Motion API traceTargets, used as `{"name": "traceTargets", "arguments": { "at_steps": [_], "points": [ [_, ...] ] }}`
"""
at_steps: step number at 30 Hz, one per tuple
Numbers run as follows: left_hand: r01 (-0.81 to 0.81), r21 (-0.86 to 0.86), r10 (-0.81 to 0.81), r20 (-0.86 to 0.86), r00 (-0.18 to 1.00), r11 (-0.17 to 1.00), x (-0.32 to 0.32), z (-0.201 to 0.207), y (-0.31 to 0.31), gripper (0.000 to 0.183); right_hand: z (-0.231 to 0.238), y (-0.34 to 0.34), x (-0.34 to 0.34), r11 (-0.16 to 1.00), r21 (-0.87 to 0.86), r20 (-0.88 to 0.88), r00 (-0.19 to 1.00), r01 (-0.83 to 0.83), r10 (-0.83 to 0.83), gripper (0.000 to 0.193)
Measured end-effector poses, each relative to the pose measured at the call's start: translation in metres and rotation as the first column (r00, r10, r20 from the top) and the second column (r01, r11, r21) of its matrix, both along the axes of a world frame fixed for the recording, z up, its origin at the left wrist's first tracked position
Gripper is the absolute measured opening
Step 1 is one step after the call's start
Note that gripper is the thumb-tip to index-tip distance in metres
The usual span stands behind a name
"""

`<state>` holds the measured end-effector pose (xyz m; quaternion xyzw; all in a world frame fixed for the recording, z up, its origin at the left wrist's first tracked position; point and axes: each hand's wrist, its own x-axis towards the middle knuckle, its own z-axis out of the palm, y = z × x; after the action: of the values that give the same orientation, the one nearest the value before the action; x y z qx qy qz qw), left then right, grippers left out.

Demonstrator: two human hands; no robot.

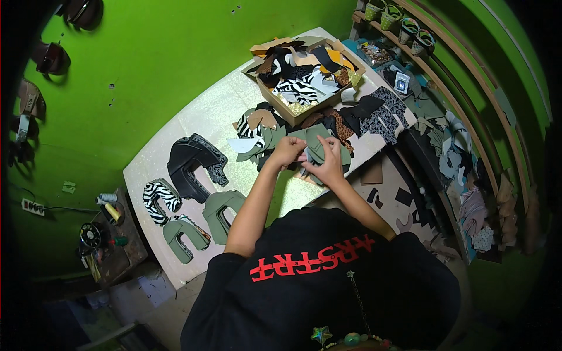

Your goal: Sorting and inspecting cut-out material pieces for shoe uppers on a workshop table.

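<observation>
So both hands are up near the middle of the tabletop (pixel 199 126), pretty much touching each other: the left hand (pixel 286 153) and right hand (pixel 328 165) have their fingers pinched together on the same olive-green cut piece (pixel 317 147), which sits right between them on top of a messy heap of cutouts (pixel 266 131) (green, tan, zebra, dark stuff). At about 12 o'clock from the hands there's a cardboard box (pixel 295 114) stuffed with more mixed scraps, zebra print on top. Over at 9 o'clock, well apart from the hands, sorted little stacks lie flat: a black stack (pixel 190 164), a zebra-striped stack (pixel 158 199), and two green stacks (pixel 221 213) (pixel 182 237) closer to the near edge. At 3 o'clock there's a dark patterned sheet (pixel 386 114) half off the tabletop, then shelves (pixel 451 111) crammed with more offcuts. Green wall behind, and a small side stand with thread spools (pixel 108 202) at around 8 o'clock
</observation>
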<state>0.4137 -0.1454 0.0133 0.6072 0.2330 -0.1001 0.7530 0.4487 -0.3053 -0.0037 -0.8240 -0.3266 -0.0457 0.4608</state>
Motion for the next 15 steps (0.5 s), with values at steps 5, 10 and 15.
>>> {"name": "traceTargets", "arguments": {
  "at_steps": [5,10,15],
  "points": [
    [0.053,0.098,-0.057,0.039,0.998,0.994,0.004,-0.008,-0.001,0.021,0.002,0.007,0.000,0.998,-0.032,-0.059,0.997,0.055,-0.056,0.063],
    [-0.005,-0.037,0.008,0.082,0.997,0.999,0.002,-0.009,-0.005,0.021,-0.003,0.001,0.009,0.991,0.132,-0.084,0.996,-0.016,0.027,0.037],
    [0.036,0.049,-0.039,0.076,0.996,0.998,0.001,-0.013,-0.008,0.021,-0.015,0.002,0.018,0.968,0.243,-0.254,0.967,0.068,-0.004,0.028]
  ]
}}
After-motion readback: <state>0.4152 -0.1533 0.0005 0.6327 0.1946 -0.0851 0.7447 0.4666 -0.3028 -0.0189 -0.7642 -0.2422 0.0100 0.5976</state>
